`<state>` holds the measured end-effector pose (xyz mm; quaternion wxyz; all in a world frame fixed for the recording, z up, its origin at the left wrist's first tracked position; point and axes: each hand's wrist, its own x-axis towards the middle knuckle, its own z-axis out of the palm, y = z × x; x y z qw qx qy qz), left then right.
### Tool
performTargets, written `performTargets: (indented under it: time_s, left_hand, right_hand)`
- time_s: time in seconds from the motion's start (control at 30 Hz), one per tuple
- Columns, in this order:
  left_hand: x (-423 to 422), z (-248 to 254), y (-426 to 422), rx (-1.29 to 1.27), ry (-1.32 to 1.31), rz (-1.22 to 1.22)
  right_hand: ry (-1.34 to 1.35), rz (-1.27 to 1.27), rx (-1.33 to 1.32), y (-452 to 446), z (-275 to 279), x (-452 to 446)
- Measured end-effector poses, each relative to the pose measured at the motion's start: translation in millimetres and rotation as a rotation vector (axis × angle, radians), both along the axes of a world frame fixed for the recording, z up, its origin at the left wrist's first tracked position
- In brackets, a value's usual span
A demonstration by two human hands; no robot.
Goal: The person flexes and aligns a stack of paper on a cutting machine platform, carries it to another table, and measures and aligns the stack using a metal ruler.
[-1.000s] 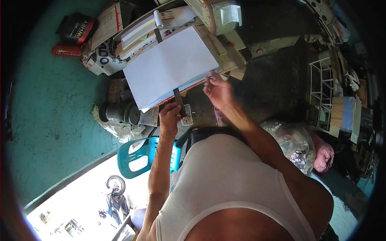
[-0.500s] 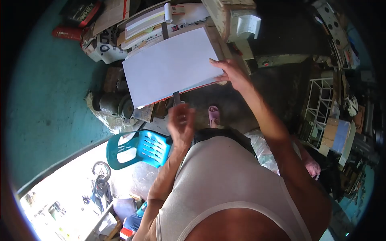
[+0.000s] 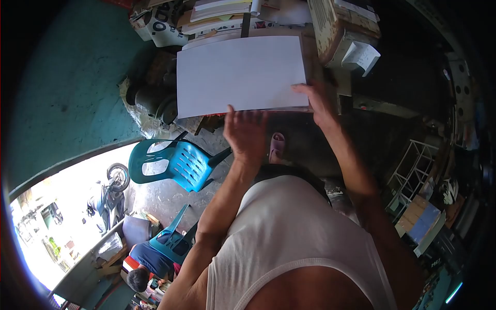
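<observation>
A large white sheet of paper (image 3: 240, 75) lies on a work surface in front of me, with a red edge showing beneath its near side. My right hand (image 3: 319, 106) is at the sheet's near right corner, thumb on top and the other fingers at the edge, partly hidden. At the middle of the near edge, my left hand (image 3: 246, 134) is slightly blurred, its fingers stretched toward the paper. I cannot tell whether it touches the paper.
Stacked papers (image 3: 219, 14) lie behind the sheet. A worn box (image 3: 330, 31) stands at the right. A blue plastic chair (image 3: 188, 165) is at the lower left, near a bright doorway with a motorcycle (image 3: 108, 194). Another person (image 3: 150, 261) is at the lower left.
My left hand has risen to the sheet's near edge and its fingers have straightened. My right hand stays at the right corner. The view has shifted, showing the other person more fully.
</observation>
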<state>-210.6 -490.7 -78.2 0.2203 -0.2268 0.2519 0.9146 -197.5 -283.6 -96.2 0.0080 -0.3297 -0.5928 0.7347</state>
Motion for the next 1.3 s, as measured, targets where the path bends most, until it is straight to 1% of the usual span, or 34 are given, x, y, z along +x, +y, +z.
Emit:
performTargets:
  time_s: [0.03, 0.1, 0.2, 0.27, 0.3, 0.37, 0.4, 0.43, 0.5, 0.53, 0.57, 0.6, 0.63, 0.67, 0.73, 0.77, 0.8, 0.87, 0.9, 0.97, 1.0, 1.03, 1.07, 1.1, 1.13, 1.17, 1.23, 1.27, 1.3]
  left_hand:
    - [-6.3, 1.5, -11.0, -0.004, 0.001, 0.006]
    - [-21.8, 5.2, -37.3, -0.030, -0.012, 0.135]
    - [-52.1, 4.1, -84.9, -0.061, 0.032, 0.167]
    - [-78.2, -4.6, -116.7, -0.157, 0.009, 0.208]
    - [-90.4, -3.7, -129.7, -0.155, 0.016, 0.205]
    - [-117.2, -2.9, -149.1, -0.190, -0.044, -0.070]
    - [-133.1, -8.9, -156.7, -0.297, 0.032, -0.187]
    - [-143.3, 0.8, -156.4, -0.288, 0.039, -0.194]
    - [-163.6, 18.1, -158.2, -0.681, -0.017, -0.527]
    - [-179.5, 9.5, -160.2, -0.695, 0.080, -0.602]
    - [-198.9, 3.0, -162.4, -0.689, 0.083, -0.607]
    - [-218.1, -0.2, -162.3, -0.819, 0.120, -0.698]
    - [-223.8, 10.6, -154.8, -0.950, 0.159, -0.787]
    - [-225.9, 17.2, -142.6, -1.033, 0.193, -0.734]
    - [-252.2, 9.7, -133.3, -1.041, 0.247, -0.778]
    - [-261.4, 3.5, -130.6, -1.054, 0.293, -0.820]
    - [-261.9, -0.2, -128.8, -1.047, 0.300, -0.826]
    - [-264.1, -6.8, -123.1, -1.119, 0.435, -0.777]
    - [-264.8, -11.8, -125.2, -1.114, 0.445, -0.782]
    - [-261.6, -18.2, -130.2, -0.947, 0.520, -0.648]
    - [-254.3, -7.2, -125.2, -0.937, 0.536, -0.657]
    - [-240.6, 13.5, -118.6, -0.912, 0.534, -0.586]
    - [-227.3, 31.8, -116.1, -0.885, 0.528, -0.516]
    - [-217.9, 42.8, -118.5, -0.845, 0.565, -0.493]
    - [-206.9, 53.8, -122.2, -0.807, 0.601, -0.471]
    - [-192.8, 65.8, -125.4, -0.844, 0.637, -0.427]
    - [-156.7, 93.0, -128.9, -0.867, 0.716, -0.335]
    - [-134.3, 107.0, -126.0, -0.844, 0.756, -0.294]
    - [-109.4, 126.4, -119.1, -0.860, 0.737, -0.298]
  right_hand:
    - [0.002, -0.004, 0.006, 0.1, 1.0, 1.6]
    - [-0.011, -0.011, -0.009, -0.9, 0.1, 2.6]
    - [-0.022, -0.028, -0.034, 0.0, -2.6, 2.6]
    - [-0.022, -0.033, -0.050, 0.4, -5.7, 3.2]
    - [-0.032, -0.017, -0.056, 1.1, -7.7, 3.2]
    - [-0.034, -0.009, -0.052, 3.0, -8.6, 1.0]
    - [-0.034, 0.025, -0.012, 3.8, -8.4, 1.0]
    - [-0.035, 0.059, 0.028, 4.9, -5.9, 0.4]
    - [-0.017, 0.049, 0.015, 7.6, -0.3, -7.9]
    - [-0.004, 0.049, -0.009, 8.6, 1.2, -13.1]
    - [-0.004, 0.044, -0.003, 10.0, 2.6, -20.0]
    - [-0.025, 0.014, 0.021, 13.0, 3.2, -29.9]
    - [-0.044, -0.018, 0.046, 15.3, 4.4, -39.2]
    - [-0.041, -0.024, 0.053, 15.5, 5.2, -46.5]
    - [0.045, -0.102, -0.020, 16.4, 1.7, -58.6]
    - [0.046, -0.110, -0.014, 17.6, -2.6, -63.6]
    - [0.085, -0.087, -0.015, 17.4, -6.2, -67.8]
    - [0.130, -0.072, -0.008, 20.3, -11.9, -68.2]
    - [0.120, -0.088, 0.024, 15.1, -0.4, -64.1]
    - [0.118, -0.116, 0.065, 10.2, 7.8, -59.9]
    - [0.187, -0.130, 0.066, 10.9, 4.5, -58.5]
    - [0.255, -0.143, 0.067, 10.8, 3.9, -55.9]
    - [0.180, -0.352, 0.185, -14.9, 35.6, -49.2]
    - [0.182, -0.365, 0.193, -14.6, 38.9, -33.7]
    - [0.211, -0.286, 0.186, -9.8, 41.2, -18.9]
    - [0.240, -0.209, 0.178, -8.8, 43.8, -3.9]
    - [0.352, -0.286, 0.102, -24.7, 86.4, 38.6]
    - [0.328, -0.306, 0.079, -26.5, 100.3, 60.4]
    - [0.299, -0.333, 0.064, -22.9, 112.5, 83.0]
